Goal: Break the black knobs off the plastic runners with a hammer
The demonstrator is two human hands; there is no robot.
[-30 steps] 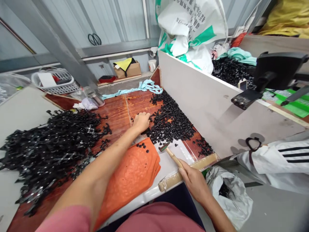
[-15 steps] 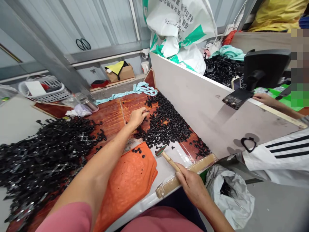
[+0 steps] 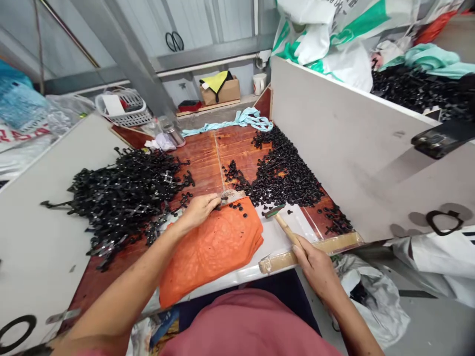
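Note:
My right hand (image 3: 316, 263) is wrapped round the wooden handle of a small hammer (image 3: 286, 229). The hammer's dark, greenish head rests over the white sheet (image 3: 297, 223) near loose black parts. My left hand (image 3: 200, 211) is closed in a pinch on a small black part (image 3: 224, 199), partly hidden by the fingers. It hovers at the back edge of an orange cloth (image 3: 215, 247), beside a greyish block (image 3: 237, 194). Several small black round-headed pieces (image 3: 239, 207) lie on the cloth. Beyond the hammer spreads a heap of small black plug-like parts (image 3: 289, 173).
A large pile of black linked parts (image 3: 126, 193) covers the left side. A white partition (image 3: 345, 158) bounds the right, a pale panel (image 3: 52, 198) the left. At the back are a light-blue cloth strip (image 3: 237, 121), a steel flask (image 3: 171, 132), a mug (image 3: 259, 84) and a basket (image 3: 124, 109).
My left hand has drawn back from the black heap to the orange cloth's edge, a small black part at its fingertips. My right hand keeps hold of the hammer. The view has swung left.

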